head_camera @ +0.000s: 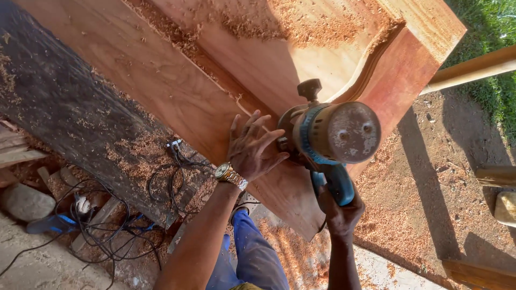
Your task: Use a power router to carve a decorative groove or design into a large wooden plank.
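Observation:
My right hand (pixel 341 211) grips the blue handle of a dusty power router (pixel 332 135) that rests on a reddish wooden slab (pixel 177 96). The tool has a round grey top and a black knob at its far side. My left hand (pixel 251 146), with a metal wristwatch, lies flat with fingers spread on the slab, its fingertips against the tool's left side. The slab's far end has a curved cut edge (pixel 371 48). Sawdust and shavings cover its upper part.
A dark rough plank (pixel 64 102) lies to the left of the slab. Black cables (pixel 107 225) tangle on the ground below it, beside a stone (pixel 27 201). Sawdust covers the dirt at right. A wooden pole (pixel 473 67) and timber ends (pixel 497 177) lie at right.

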